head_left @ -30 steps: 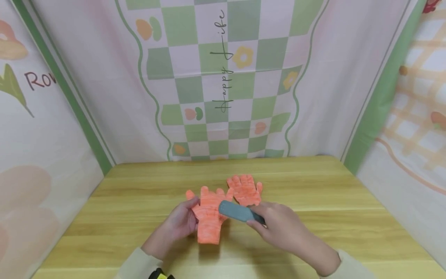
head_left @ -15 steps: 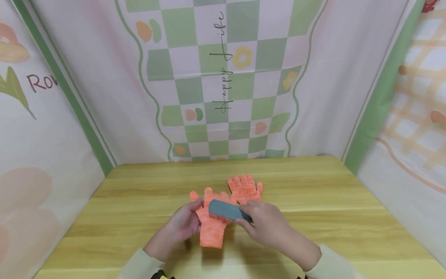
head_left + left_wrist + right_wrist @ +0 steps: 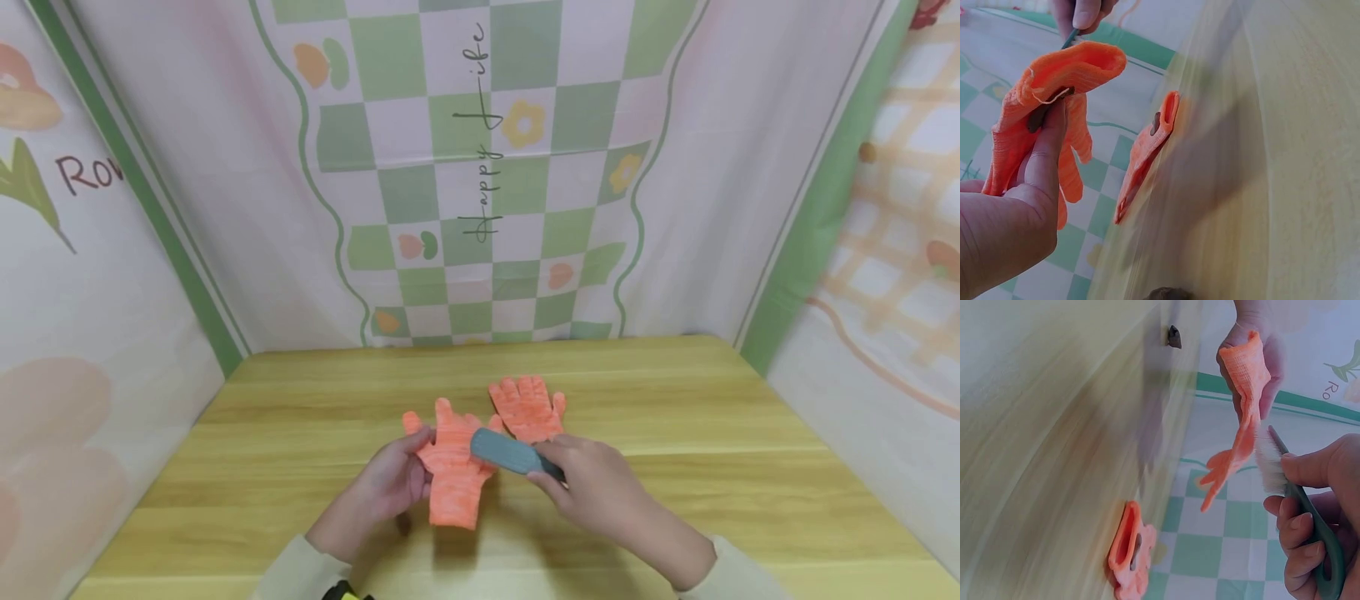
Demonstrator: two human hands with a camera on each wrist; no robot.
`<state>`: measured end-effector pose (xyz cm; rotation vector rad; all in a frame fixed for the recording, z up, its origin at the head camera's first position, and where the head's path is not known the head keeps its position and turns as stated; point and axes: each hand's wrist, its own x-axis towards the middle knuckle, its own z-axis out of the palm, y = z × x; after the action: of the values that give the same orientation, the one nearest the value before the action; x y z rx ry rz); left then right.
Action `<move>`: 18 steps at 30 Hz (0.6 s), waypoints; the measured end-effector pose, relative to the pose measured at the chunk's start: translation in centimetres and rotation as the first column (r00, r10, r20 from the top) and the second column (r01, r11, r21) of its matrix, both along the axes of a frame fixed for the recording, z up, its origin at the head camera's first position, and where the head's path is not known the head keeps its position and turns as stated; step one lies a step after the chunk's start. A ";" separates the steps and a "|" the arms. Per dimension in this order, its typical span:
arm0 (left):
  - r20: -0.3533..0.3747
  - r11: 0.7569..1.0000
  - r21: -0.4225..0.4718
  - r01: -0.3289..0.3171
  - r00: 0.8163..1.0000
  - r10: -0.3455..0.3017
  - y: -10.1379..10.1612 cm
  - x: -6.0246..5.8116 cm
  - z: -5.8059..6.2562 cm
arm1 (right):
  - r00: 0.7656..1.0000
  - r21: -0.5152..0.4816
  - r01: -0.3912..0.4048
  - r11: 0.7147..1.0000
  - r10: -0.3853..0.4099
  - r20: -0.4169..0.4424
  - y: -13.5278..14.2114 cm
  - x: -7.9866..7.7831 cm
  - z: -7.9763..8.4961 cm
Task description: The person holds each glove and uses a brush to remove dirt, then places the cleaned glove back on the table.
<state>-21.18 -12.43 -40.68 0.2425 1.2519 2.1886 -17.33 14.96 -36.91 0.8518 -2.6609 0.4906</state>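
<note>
My left hand (image 3: 393, 483) grips an orange knitted glove (image 3: 453, 496) at its side, holding it above the table with its cuff toward me. My right hand (image 3: 603, 492) holds a grey-green brush (image 3: 506, 452) by its handle, the head lying over the glove's palm area. White bristles (image 3: 1268, 462) face the glove in the right wrist view, right at its surface. A dark brown patch (image 3: 1038, 117) shows on the glove's underside beside my left fingers. A second orange glove (image 3: 528, 408) lies flat on the table behind, with a dark mark (image 3: 1136, 550) near its cuff.
The wooden table (image 3: 675, 400) spreads beneath both hands. A small dark brown lump (image 3: 1174, 337) sits on it, below my left hand. A patterned curtain (image 3: 517, 192) rises behind the table's far edge, with more cloth at both sides.
The brush slid left across the glove, then came back right. The held glove shifted slightly with my left hand. The second glove stayed in place.
</note>
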 end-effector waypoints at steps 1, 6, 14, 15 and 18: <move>-0.003 1.000 0.003 0.000 1.000 0.000 0.0 0.0 0.0 | 1.000 0.001 0.005 1.000 -0.005 0.006 0.1 0.0 0.1; 0.000 1.000 -0.005 -0.004 1.000 0.004 0.0 0.0 0.0 | 1.000 -0.006 0.014 1.000 -0.013 0.021 0.2 0.1 0.5; 0.020 1.000 -0.016 0.013 1.000 -0.013 0.2 0.1 0.0 | 0.998 -0.005 -0.061 0.998 0.061 -0.020 -1.1 0.1 0.9; 0.017 1.000 -0.016 0.014 1.000 -0.013 0.3 0.1 0.0 | 0.997 -0.001 -0.067 0.998 0.067 -0.026 -1.3 0.0 0.8; 0.008 1.000 -0.017 0.018 1.000 -0.017 0.4 0.2 0.0 | 0.996 -0.002 -0.068 0.998 0.067 -0.051 -1.4 0.0 0.5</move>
<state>-20.98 -12.04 -40.63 0.2365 1.2585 2.1614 -17.37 13.53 -36.38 0.9429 -2.5918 0.4837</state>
